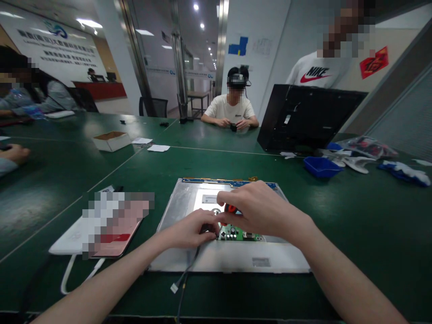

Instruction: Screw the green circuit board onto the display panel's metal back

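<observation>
A flat LCD panel [175,258] lies back side up on the green table before me, with a green circuit board [239,234] near its middle. My right hand [251,208] is closed round a screwdriver [231,209] with a red and black handle, tilted over the board. Beside it my left hand [195,228] has its fingers curled together at the board's left edge, near the screwdriver's lower end. What those fingertips pinch, if anything, is hidden. A dark cable [191,265] with a white connector [174,288] comes out below my left hand and hangs over the panel's near edge.
A white device [69,236] and a pink phone [118,234] with cables lie on the left. Farther off are a cardboard box [111,141], a blue tray [322,167], gloves [403,173] and a black monitor housing [310,119]. Several people are around the table.
</observation>
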A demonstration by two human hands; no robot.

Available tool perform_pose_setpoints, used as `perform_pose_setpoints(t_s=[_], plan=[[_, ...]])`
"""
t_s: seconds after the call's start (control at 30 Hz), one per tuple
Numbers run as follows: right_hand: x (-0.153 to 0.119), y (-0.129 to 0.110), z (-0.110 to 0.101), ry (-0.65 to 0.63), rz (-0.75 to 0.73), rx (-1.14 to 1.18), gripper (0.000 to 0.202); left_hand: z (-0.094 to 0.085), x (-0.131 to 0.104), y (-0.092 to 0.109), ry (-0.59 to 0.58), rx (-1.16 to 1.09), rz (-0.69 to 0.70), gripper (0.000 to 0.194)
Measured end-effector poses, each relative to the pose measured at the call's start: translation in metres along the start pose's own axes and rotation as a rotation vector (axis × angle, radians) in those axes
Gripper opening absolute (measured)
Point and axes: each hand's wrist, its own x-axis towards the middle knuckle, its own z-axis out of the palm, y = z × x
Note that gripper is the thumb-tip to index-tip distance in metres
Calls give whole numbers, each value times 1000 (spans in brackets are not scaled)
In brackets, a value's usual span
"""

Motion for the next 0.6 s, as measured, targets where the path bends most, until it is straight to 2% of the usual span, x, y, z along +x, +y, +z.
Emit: perform_pose_setpoints(t_s=[0.13,0.3,0.5,0.6], plan=[[-1,-1,1,26,-1,6,7,1,0,-1,2,-15,0,5],[-4,-3,0,54,-61,51,14,1,0,-1,0,-5,4,5],[-1,-2,-1,9,6,-10,19,0,-1,3,-6,-14,-10,7],[-1,-2,-1,16,3,-2,10,1,-1,1,0,-16,-19,7]])
